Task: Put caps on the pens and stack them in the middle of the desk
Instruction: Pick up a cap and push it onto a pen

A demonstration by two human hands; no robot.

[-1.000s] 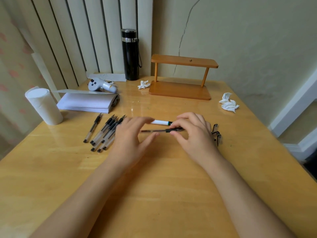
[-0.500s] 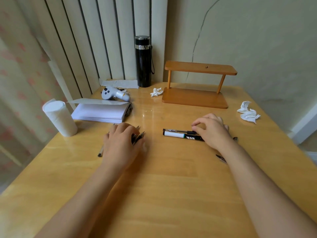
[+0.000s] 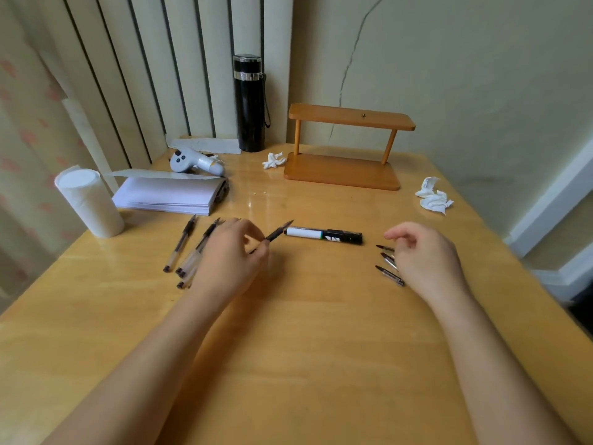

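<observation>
The desk (image 3: 305,348) fills my view. At its 12 o'clock stands the shelf (image 3: 343,170), and the flask (image 3: 248,104) is upright just off the shelf's 9 o'clock side, by the wall. The paper stack (image 3: 167,195) lies at the desk's 10 o'clock. The roll (image 3: 88,203) stands at the stack's 9 o'clock and the controller (image 3: 195,160) lies at its 12. A crumpled tissue (image 3: 433,197) sits at the desk's 2 o'clock, and a small tissue (image 3: 273,160) lies between flask and shelf.

My left hand (image 3: 229,258) is at 9 o'clock of the desk's middle, fingers curled round a pen (image 3: 276,234). The pen is uncapped and its tip points to 2 o'clock, close to the marker's white end. My right hand (image 3: 426,255) is at 3 o'clock, fingers loosely bent and gripping nothing that I can see.

The marker (image 3: 324,235) lies capped near the middle, running 9 to 3. The loose pens (image 3: 183,242) lie at 9 o'clock of my left hand and partly under it, tips toward 1 o'clock. Three caps (image 3: 390,273) lie just beside my right hand at its 9 o'clock edge.
</observation>
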